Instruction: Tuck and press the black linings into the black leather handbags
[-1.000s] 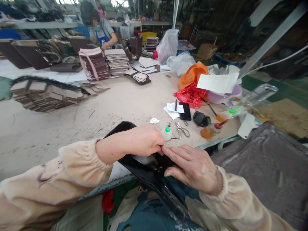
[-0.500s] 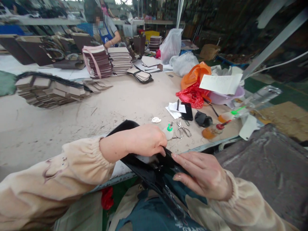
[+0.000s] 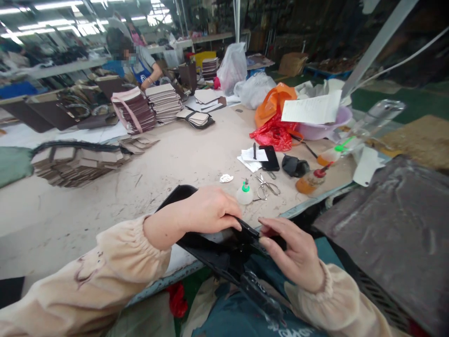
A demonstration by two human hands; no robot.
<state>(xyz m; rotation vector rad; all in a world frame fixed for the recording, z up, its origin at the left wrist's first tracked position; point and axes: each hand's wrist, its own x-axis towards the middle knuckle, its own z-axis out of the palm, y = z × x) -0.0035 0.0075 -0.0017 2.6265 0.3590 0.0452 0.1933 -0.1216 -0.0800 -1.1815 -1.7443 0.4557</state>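
Note:
A black leather-like bag (image 3: 217, 257) lies between my hands and my lap, its mouth facing up. My left hand (image 3: 206, 210) is closed on the bag's upper edge, thumb on the near side and fingers over the far side. At the right end of that same edge, my right hand (image 3: 294, 252) has its thumb and fingertips bent around the rim in a loose pinch. A clear plastic-wrapped part (image 3: 261, 299) hangs from the bag over my apron. The bag's inside is mostly dark.
Beyond my hands are a small green-capped bottle (image 3: 244, 193), scissors (image 3: 267, 187), a phone (image 3: 269, 158) and an orange-liquid bottle (image 3: 312, 180). Stacked brown panels (image 3: 80, 164) lie left. A co-worker (image 3: 143, 65) sits across the table. A dark covered surface (image 3: 393, 224) is at right.
My right hand has drawn slightly back, its fingers now more curled at the rim rather than laid along it. My left hand still grips the edge. The view has tilted slightly upward.

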